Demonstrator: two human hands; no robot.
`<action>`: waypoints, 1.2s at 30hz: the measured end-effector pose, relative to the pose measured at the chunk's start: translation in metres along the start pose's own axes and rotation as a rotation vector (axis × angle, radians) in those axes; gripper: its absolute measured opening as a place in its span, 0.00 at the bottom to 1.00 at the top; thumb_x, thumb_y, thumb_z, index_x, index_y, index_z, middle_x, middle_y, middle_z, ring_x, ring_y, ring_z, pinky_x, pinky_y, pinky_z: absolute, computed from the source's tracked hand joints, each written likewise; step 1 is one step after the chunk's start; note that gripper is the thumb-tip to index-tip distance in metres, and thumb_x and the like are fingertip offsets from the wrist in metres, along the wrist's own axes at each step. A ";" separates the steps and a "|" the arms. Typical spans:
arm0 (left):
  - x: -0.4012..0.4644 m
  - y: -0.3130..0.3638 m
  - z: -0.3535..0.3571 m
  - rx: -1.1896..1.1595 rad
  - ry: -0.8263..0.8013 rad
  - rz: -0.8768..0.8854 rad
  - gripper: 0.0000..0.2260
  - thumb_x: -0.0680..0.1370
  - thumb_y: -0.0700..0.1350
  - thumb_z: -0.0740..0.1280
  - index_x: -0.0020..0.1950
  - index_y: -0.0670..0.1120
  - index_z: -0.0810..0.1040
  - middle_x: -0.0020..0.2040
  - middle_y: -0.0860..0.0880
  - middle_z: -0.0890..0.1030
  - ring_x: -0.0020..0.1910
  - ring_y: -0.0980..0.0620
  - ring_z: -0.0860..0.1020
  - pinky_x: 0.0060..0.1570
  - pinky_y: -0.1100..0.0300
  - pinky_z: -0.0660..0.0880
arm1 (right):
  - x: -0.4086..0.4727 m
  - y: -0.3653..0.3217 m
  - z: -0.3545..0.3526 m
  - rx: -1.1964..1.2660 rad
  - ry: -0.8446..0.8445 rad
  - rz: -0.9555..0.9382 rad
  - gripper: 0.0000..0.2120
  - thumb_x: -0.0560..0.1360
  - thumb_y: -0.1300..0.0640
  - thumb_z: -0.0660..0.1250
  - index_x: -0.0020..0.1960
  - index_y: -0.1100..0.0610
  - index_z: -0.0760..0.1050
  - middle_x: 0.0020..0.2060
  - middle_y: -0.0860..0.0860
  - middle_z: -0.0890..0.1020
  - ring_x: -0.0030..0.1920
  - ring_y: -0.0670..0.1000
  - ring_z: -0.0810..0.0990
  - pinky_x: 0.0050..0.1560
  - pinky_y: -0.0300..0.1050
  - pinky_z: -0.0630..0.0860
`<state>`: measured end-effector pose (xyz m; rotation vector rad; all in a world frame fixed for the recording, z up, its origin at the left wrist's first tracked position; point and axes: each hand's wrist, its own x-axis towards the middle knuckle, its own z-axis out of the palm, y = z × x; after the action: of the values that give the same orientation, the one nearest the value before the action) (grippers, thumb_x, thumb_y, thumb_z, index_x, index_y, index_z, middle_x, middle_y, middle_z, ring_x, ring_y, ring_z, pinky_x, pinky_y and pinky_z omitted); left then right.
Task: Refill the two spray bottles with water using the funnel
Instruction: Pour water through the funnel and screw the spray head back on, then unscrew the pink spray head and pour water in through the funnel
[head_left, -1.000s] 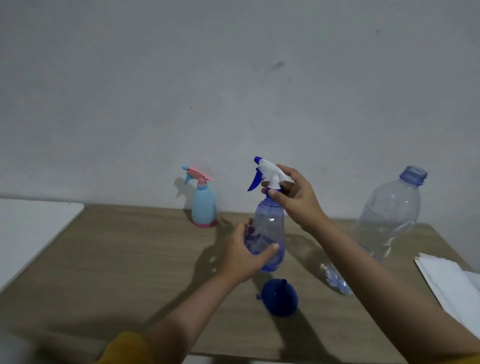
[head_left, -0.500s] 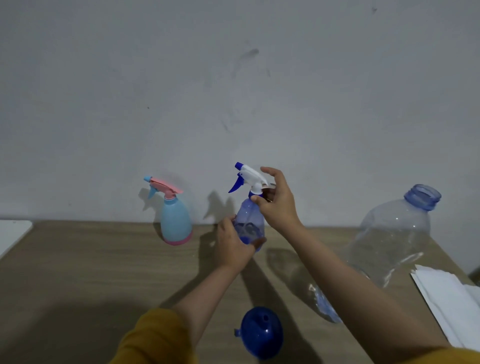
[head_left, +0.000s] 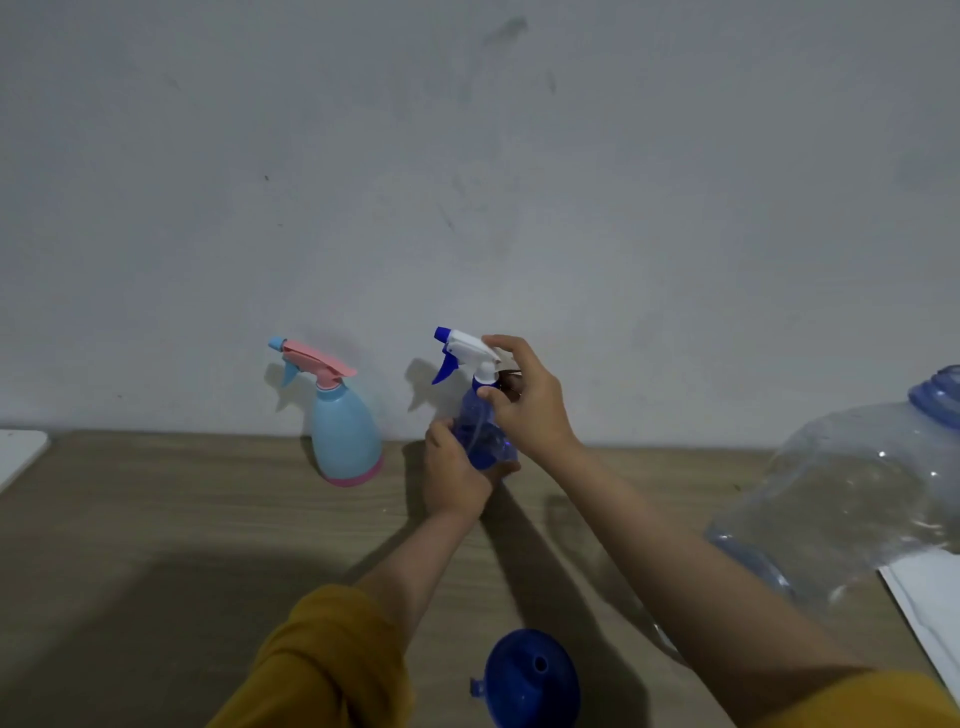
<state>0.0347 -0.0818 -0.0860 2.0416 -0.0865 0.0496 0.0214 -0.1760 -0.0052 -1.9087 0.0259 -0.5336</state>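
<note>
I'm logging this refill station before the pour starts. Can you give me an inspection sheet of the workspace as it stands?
Surface: wooden table, hand shadows across it.
Job's things: clear blue spray bottle upright, trigger head still on; light blue spray bottle with pink trigger upright by the wall, untouched; blue funnel lying at the near edge; large clear water jug at the right, uncapped.
Clutter: white sheets under the jug; white board at far left.
Grippers: left hand grips the clear blue bottle's body; right hand holds its neck and trigger head.
Cables: nothing seen.
Surroundings: scuffed grey wall.
</note>
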 end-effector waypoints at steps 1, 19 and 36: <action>0.000 0.000 -0.001 0.014 -0.006 0.004 0.36 0.60 0.49 0.81 0.61 0.44 0.65 0.60 0.47 0.73 0.57 0.48 0.75 0.52 0.56 0.77 | -0.001 0.001 0.000 0.003 -0.001 -0.005 0.24 0.71 0.71 0.66 0.61 0.49 0.72 0.46 0.50 0.80 0.40 0.56 0.79 0.42 0.43 0.78; -0.011 -0.025 -0.122 0.282 0.376 -0.072 0.34 0.64 0.53 0.78 0.65 0.46 0.68 0.58 0.46 0.75 0.56 0.47 0.76 0.52 0.49 0.78 | 0.000 -0.057 0.107 -0.392 -0.169 -0.409 0.18 0.76 0.59 0.66 0.65 0.59 0.73 0.58 0.57 0.79 0.56 0.55 0.77 0.56 0.40 0.71; 0.000 -0.010 -0.162 0.099 0.124 -0.049 0.24 0.69 0.48 0.74 0.63 0.50 0.71 0.59 0.51 0.77 0.55 0.49 0.76 0.44 0.61 0.71 | -0.010 -0.074 0.107 -0.278 -0.015 -0.253 0.12 0.77 0.63 0.65 0.59 0.60 0.79 0.51 0.55 0.84 0.49 0.53 0.80 0.51 0.46 0.78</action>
<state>0.0363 0.0669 -0.0213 2.1338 0.0441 0.1518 0.0353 -0.0496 0.0247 -2.2028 -0.1610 -0.7159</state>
